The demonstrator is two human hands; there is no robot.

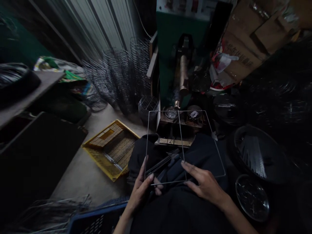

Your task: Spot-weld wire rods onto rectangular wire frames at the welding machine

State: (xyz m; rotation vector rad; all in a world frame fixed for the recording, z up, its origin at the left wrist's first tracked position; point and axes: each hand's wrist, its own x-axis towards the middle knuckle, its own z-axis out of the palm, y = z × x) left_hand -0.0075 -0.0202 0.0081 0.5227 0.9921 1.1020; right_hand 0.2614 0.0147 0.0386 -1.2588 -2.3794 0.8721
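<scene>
In the lower centre of my view, the left hand (143, 186) is holding the wire frame (181, 139) near its lower left corner, fingers keeping a narrow grip. The right hand (203, 180) is pinching the frame where its middle bar is meeting the lower edge. The frame is tilting over the lap, where loose rods (162, 162) are lying. A yellow crate (94, 160) is sitting left of centre, and a machine (184, 71) is standing at upper centre.
</scene>
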